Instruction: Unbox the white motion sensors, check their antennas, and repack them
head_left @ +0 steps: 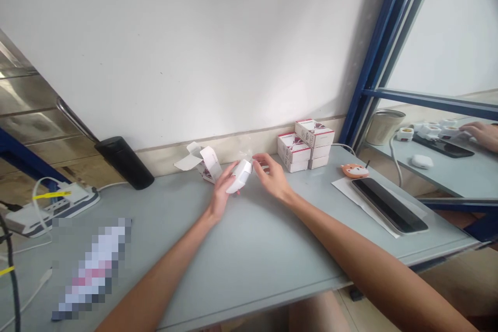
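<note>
A white rounded plastic device (239,176) with a pale grey panel rests tilted in my left hand (221,192), whose fingers are wrapped around it just above the table. Thin clear plastic film (245,149) stands up at the device's far end. My right hand (270,176) is at that end, thumb and fingertips pinched together at the film's edge; the exact grip is too small to make out. Behind my left hand is an opened white carton (210,162) with its flaps spread. Several closed white and red boxes (294,153) are stacked right of my right hand.
On the right, a phone (389,205) lies on white paper (342,187) beside an orange animal-faced item (355,170). A black cylinder (124,162) leans at the left, near a power strip (50,212) with cables. A mirror (447,62) and blue frame (379,46) border the right.
</note>
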Demonstrator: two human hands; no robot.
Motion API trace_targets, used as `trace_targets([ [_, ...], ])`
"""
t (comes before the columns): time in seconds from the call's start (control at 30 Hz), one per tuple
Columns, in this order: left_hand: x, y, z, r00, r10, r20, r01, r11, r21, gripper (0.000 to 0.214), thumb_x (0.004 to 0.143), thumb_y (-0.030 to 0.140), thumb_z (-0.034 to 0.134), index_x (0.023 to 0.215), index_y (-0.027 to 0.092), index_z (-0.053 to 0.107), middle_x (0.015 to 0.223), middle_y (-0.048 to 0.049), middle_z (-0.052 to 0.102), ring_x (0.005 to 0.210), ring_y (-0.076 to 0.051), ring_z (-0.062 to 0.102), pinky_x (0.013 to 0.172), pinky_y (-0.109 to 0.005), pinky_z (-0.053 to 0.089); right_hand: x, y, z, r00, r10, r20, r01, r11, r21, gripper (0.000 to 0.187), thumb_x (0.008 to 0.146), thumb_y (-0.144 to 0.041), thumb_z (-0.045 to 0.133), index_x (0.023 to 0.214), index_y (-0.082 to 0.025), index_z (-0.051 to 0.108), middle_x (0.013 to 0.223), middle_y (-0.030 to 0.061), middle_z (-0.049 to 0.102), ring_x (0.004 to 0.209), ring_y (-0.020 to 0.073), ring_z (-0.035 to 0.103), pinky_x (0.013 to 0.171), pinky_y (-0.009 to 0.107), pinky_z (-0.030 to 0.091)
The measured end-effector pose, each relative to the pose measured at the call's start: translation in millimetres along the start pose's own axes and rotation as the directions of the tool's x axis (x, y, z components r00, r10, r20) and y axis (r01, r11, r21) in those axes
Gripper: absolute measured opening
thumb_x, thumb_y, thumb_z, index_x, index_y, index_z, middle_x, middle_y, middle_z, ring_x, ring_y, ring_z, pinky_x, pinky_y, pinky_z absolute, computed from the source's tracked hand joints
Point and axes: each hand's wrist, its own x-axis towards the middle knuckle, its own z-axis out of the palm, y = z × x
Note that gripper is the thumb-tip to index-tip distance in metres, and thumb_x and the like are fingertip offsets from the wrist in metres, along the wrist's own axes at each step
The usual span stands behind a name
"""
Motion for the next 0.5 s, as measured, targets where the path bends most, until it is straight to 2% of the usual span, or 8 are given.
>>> trace_targets([
  [0.17,0.4,-5.2,-2.5,0.999,0.02,0.041,-0.024,0.996,0.089,0.053,0.088,0.035,0.075,0.14,0.026,0.07,0.123,-0.0085,0.073,0.086,-0.023,0.066,0.064,-0.029,0.051,3.6,2.7,0.3,0.999,-0.043,-0.021,0.042,0.999,-0.031,0.024,0.1,-0.041,0.054,0.098,-0.024,0.071,0.102,0.0051,0.073,0.093,0.0202,0.07,0.079,0.033,0.056],
  [0.3,-1.0,-3.9,-3.1,0.999,0.026,0.036,-0.03,0.99,0.137,0.054,0.086,0.037,0.077,0.139,0.025,0.07,0.125,-0.0087,0.072,0.094,-0.025,0.065,0.067,-0.029,0.051,3.4,0.4,1.5,0.997,-0.072,-0.028,0.072,0.997,-0.024,0.026,0.101,-0.042,0.053,0.098,-0.022,0.07,0.105,0.0072,0.069,0.095,0.0201,0.068,0.081,0.032,0.057],
  [0.5,-0.4,-3.1,-3.0,1.0,0.011,0.004,-0.012,0.99,0.143,0.051,0.083,0.036,0.08,0.132,0.021,0.074,0.126,-0.0099,0.073,0.101,-0.028,0.065,0.069,-0.029,0.049,-1.9,-10.5,2.4,0.996,-0.094,0.007,0.094,0.995,0.012,0.02,0.102,-0.038,0.053,0.101,-0.023,0.066,0.102,0.0039,0.073,0.095,0.0189,0.07,0.083,0.032,0.057],
])
